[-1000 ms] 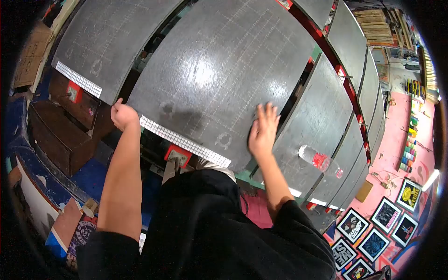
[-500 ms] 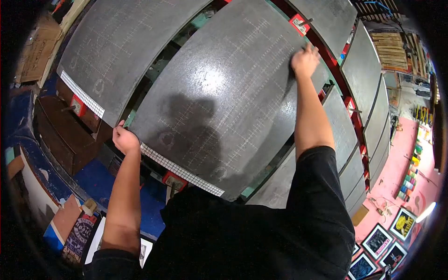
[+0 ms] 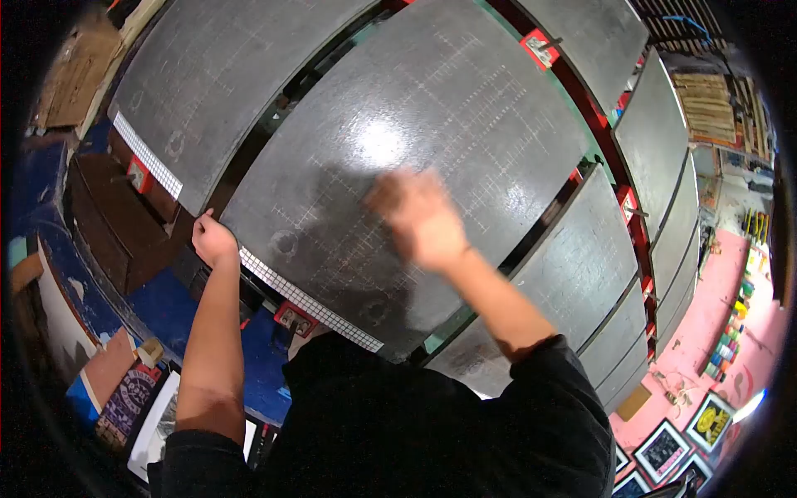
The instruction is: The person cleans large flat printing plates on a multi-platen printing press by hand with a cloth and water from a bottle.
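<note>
A dark grey flat board (image 3: 490,108), printed with pale ruled crosses and dotted lines, lies tilted before me. My left hand (image 3: 216,239) is closed at its near left corner, fingers curled at the edge. Over the board's middle, my right hand (image 3: 427,220) is smeared by motion, its fingers blurred, and casts a shadow on the surface. A white gridded strip (image 3: 307,300) runs along the near edge, beside my left hand.
Similar grey boards flank it, one at the left (image 3: 216,75) and one at the right (image 3: 581,249). Red metal clamps (image 3: 541,51) sit along the gaps. Wooden frames (image 3: 706,108) are stacked at the far right. Framed pictures (image 3: 662,452) and paint jars (image 3: 726,336) are at the lower right.
My right hand has left the board's far right edge and swept back toward me and left, over the middle. My left hand stays at the near left corner.
</note>
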`<state>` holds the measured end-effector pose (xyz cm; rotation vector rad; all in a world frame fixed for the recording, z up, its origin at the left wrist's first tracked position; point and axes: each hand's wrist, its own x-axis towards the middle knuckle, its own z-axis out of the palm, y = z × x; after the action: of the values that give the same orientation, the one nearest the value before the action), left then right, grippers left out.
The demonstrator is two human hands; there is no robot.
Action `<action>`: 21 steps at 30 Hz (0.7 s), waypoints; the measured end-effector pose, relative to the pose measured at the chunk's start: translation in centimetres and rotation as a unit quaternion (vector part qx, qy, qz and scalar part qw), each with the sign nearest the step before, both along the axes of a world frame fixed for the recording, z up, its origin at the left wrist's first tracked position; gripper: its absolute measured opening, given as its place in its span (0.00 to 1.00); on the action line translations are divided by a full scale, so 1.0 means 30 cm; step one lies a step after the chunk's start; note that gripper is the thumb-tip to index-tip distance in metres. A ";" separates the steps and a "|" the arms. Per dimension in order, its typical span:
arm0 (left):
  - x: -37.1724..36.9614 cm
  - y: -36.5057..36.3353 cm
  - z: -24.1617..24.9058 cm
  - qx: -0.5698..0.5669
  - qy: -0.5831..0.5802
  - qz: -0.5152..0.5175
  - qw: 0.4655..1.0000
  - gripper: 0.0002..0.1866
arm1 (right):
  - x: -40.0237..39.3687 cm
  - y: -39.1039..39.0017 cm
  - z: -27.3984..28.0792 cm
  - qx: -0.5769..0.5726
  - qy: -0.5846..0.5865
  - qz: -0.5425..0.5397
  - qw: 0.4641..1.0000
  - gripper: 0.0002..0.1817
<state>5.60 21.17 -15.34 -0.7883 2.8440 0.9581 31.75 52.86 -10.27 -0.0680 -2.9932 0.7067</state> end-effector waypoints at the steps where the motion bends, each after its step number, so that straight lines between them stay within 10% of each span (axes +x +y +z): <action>1: 0.003 0.007 0.002 -0.007 0.005 -0.002 1.000 0.23 | -0.034 0.115 0.011 0.089 -0.005 -0.079 0.993 0.27; 6: 0.016 0.041 0.042 -0.041 0.024 -0.021 0.999 0.21 | -0.340 0.594 -0.134 0.163 0.111 -0.387 0.901 0.24; 12: 0.024 0.047 0.055 -0.051 0.021 -0.020 0.998 0.21 | -0.708 -0.007 -0.126 0.035 0.167 -0.141 0.975 0.25; 13: 0.022 0.046 0.054 -0.055 0.032 -0.024 0.998 0.21 | -0.661 -0.175 -0.143 0.197 0.244 -0.087 0.945 0.25; 14: 0.020 0.048 0.058 -0.046 0.015 -0.006 0.999 0.21 | -0.635 -0.304 -0.135 0.009 0.305 -0.038 0.952 0.29; 15: 0.021 0.046 0.056 -0.042 0.014 -0.004 0.999 0.21 | -0.561 -0.403 -0.060 0.057 0.127 0.056 0.989 0.32; 19: 0.014 0.024 0.014 -0.019 0.023 -0.020 0.999 0.20 | -0.391 -0.225 -0.072 -0.087 0.059 0.134 0.985 0.33; 20: 0.012 0.013 0.002 -0.021 0.024 -0.026 0.999 0.20 | -0.401 -0.121 -0.004 -0.105 -0.089 -0.004 0.990 0.29; 21: 0.020 0.010 -0.010 -0.019 0.061 -0.038 0.997 0.19 | -0.453 0.014 -0.010 0.145 0.036 -0.028 0.988 0.26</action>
<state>6.20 21.47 -15.63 -0.6414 2.9800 0.9766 18.17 53.29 -10.58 -0.1074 -2.9750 0.2580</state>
